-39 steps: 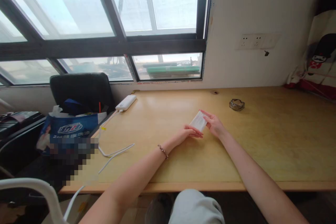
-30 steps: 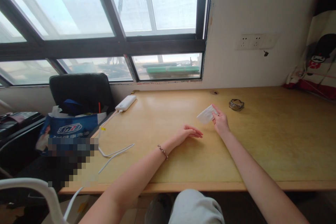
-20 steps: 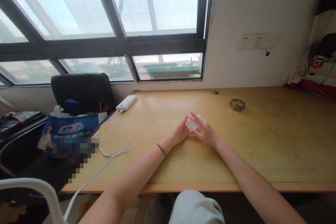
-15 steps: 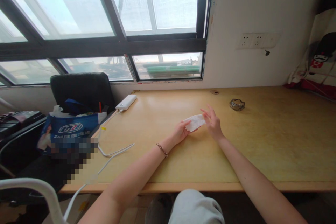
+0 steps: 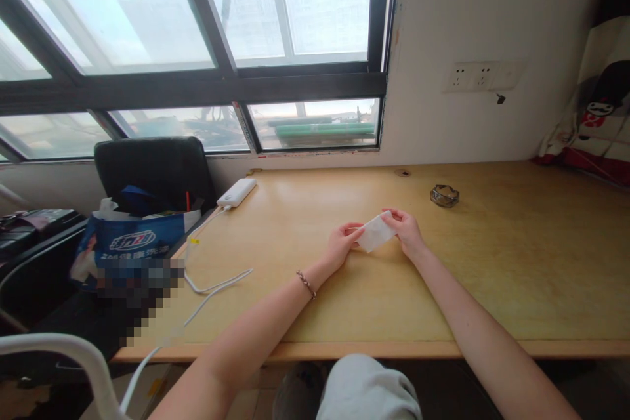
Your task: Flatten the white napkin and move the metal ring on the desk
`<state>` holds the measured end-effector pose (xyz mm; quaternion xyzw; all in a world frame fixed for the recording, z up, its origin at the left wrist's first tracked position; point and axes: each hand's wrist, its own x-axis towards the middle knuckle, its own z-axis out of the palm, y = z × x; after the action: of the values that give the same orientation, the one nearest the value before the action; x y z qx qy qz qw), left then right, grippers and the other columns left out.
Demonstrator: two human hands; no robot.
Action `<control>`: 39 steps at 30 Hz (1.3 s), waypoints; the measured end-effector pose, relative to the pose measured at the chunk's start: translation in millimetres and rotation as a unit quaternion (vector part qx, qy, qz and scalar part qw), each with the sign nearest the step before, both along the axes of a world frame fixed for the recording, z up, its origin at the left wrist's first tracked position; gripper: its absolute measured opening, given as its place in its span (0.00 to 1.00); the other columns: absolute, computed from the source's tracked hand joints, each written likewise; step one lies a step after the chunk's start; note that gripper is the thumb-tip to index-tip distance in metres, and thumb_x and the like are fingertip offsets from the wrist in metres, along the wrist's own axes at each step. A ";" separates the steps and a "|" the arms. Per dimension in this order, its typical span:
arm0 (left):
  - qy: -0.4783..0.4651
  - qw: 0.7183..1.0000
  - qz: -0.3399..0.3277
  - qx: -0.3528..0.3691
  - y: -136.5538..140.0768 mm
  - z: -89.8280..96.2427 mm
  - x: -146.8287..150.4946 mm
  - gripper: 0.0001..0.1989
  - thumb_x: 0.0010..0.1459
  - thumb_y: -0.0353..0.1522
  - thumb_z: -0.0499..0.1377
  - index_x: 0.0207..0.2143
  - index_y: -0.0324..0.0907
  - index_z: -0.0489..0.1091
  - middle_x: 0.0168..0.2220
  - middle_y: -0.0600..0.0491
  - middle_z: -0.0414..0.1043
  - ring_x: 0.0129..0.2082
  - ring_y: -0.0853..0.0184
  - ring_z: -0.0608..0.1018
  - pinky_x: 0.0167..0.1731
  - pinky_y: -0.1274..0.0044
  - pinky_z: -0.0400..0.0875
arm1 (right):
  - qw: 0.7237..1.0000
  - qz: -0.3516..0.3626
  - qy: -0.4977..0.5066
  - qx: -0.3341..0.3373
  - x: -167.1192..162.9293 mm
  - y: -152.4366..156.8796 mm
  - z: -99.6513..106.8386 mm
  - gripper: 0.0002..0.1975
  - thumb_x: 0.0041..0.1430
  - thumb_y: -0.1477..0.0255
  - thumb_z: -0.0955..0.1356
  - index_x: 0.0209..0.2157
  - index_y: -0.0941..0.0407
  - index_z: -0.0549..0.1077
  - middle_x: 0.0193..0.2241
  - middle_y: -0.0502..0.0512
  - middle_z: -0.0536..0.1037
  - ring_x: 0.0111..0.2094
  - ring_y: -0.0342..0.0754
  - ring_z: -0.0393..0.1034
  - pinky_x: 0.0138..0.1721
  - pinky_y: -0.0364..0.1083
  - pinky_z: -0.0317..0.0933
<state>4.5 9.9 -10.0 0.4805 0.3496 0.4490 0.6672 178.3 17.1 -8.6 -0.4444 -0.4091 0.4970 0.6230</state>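
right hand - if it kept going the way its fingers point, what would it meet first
The right hand points left, already gripping the white tissue. Beyond that it would probably meet the left hand first, holding the tissue's other end.

A glass ashtray [image 5: 444, 195] is sitting on the desk [image 5: 516, 262] beyond the right hand [image 5: 407, 233]. A white power bank [image 5: 237, 192] is lying far left of the left hand [image 5: 340, 246], its cable [image 5: 216, 285] trailing nearer; a blue bag [image 5: 132, 236] is resting on the black chair [image 5: 152, 167].

A wooden desk [image 5: 492, 262] bears a power bank [image 5: 237, 192], cable [image 5: 216, 285] and ashtray [image 5: 444, 195].
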 end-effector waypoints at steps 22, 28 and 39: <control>0.040 0.996 0.069 0.039 1.4 -1.4 -2.9 0.14 0.44 0.34 0.61 0.33 0.35 0.68 0.32 0.46 0.73 0.29 0.65 0.76 0.36 0.70 0.69 | 0.963 -0.227 -0.142 -0.016 31.7 22.0 -34.0 0.13 0.39 0.67 0.68 0.29 0.59 0.73 0.27 0.56 0.75 0.29 0.48 0.68 0.31 0.46 0.61; 0.186 0.948 0.072 0.247 -6.8 -2.0 -2.6 0.11 0.50 0.35 0.56 0.36 0.42 0.69 0.37 0.47 0.72 0.38 0.61 0.73 0.44 0.66 0.63 | 0.840 -0.227 -0.491 0.026 31.4 13.7 -23.9 0.14 0.48 0.73 0.61 0.38 0.59 0.70 0.38 0.61 0.72 0.41 0.52 0.63 0.45 0.51 0.53; 0.348 0.773 -0.141 0.511 -17.3 1.7 4.3 0.14 0.56 0.35 0.48 0.42 0.40 0.66 0.45 0.44 0.65 0.49 0.60 0.65 0.51 0.69 0.53 | 0.712 -0.046 -0.699 -0.047 -4.8 4.6 -38.9 0.36 0.55 0.58 0.56 0.54 0.75 0.50 0.56 0.75 0.48 0.57 0.60 0.38 0.54 0.52 0.36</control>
<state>8.8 -7.4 -8.3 0.9181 0.2051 0.2644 0.2124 173.5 21.7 -47.6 -0.7121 -0.6829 0.0338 0.1595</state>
